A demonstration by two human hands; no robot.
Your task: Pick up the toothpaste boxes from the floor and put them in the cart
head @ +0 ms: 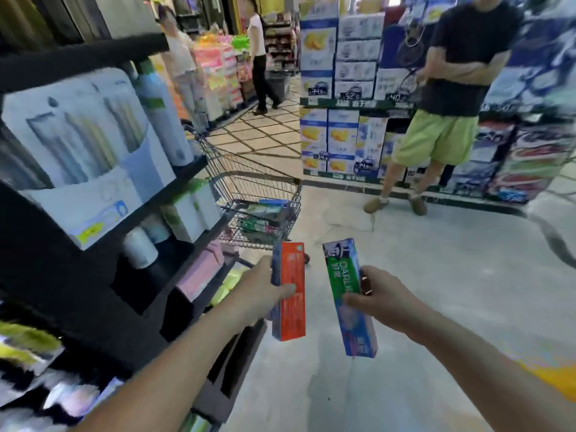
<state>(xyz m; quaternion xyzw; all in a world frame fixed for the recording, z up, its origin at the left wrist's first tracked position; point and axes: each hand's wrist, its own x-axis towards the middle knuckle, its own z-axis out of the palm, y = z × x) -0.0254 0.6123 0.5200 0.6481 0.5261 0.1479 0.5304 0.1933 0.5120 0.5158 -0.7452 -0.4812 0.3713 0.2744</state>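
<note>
**Shop aisle, busy background**

A black shelf unit filled the left side, loaded with white packs, a tall white-and-green bottle and small white boxes. Across the grey floor stood stacked blue-and-white cartons with price tags. A person in green shorts stood beside them, arms folded. Two more people were further back.

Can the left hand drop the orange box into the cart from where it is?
Probably not quite yet. The left hand grips the orange box in front of the cart, whose basket sits farther ahead. Nothing blocks the open top, so reaching or stepping forward should do it.
</note>
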